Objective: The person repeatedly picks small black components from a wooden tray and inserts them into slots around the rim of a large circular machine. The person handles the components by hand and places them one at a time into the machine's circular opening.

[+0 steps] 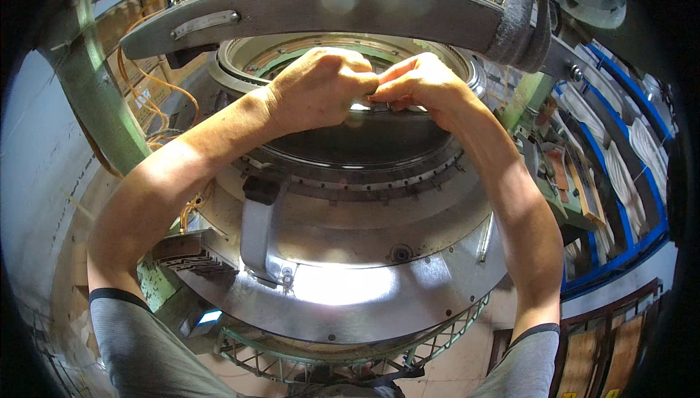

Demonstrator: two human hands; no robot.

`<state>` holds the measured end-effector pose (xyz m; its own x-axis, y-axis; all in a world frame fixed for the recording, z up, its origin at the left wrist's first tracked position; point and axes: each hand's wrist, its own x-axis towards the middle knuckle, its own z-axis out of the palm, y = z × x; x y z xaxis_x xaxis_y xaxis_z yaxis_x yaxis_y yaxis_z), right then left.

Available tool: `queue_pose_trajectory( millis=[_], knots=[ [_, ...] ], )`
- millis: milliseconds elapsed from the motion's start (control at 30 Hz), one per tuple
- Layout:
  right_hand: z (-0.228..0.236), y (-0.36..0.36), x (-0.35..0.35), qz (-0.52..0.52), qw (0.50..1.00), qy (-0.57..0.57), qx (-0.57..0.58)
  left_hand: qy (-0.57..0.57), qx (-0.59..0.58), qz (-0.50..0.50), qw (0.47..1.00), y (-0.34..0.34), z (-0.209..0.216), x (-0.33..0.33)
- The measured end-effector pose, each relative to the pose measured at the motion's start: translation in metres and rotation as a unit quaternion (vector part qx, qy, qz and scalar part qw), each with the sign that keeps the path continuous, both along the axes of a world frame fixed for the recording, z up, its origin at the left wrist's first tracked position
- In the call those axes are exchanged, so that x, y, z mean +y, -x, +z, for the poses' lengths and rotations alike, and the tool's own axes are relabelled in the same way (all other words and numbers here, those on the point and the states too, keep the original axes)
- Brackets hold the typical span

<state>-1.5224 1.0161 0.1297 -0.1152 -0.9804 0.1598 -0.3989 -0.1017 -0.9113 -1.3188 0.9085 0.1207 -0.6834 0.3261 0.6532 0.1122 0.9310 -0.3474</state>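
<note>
My left hand [321, 90] and my right hand [421, 86] meet above the front rim of a large round machine cylinder [343, 146]. The left one is curled, thumb and forefinger pinched toward the right. Facing it, the right one has its fingertips pressed together, nearly touching the left fingers. Whatever lies between the fingertips is too small or too hidden to name. A bright glint shows just beneath them at the rim. The cylinder stands on a wide, shiny metal ring plate [408, 288].
A curved grey metal beam [321, 10] crosses beyond my hands. A grey bracket with a black knob [257, 226] rises from the plate. At left stand a green post [102, 99] and orange tubes [157, 80]. Blue-edged racks [620, 172] hold white material at right.
</note>
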Motion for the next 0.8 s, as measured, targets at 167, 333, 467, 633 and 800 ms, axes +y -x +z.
queue_pose_trajectory(
  millis=[167,333,467,633,800],
  knots=[
    [-0.001,-0.001,-0.001,-0.011,1.0,0.008,0.012,0.019,0.001,-0.005,1.0,-0.001,0.0,0.0],
    [0.0,0.001,-0.001,-0.007,1.0,-0.002,0.017,0.005,-0.016,-0.015,1.0,0.001,0.004,0.002],
    [0.002,0.004,0.003,-0.008,1.0,-0.007,0.023,0.041,-0.037,0.019,0.998,0.0,0.007,0.003],
    [0.002,0.006,0.005,-0.014,1.0,-0.007,0.002,0.017,-0.046,0.008,0.999,0.005,0.002,0.008],
    [0.002,0.012,0.009,-0.003,1.0,-0.006,-0.002,-0.035,-0.05,-0.02,0.998,0.015,0.002,0.007]
  ],
)
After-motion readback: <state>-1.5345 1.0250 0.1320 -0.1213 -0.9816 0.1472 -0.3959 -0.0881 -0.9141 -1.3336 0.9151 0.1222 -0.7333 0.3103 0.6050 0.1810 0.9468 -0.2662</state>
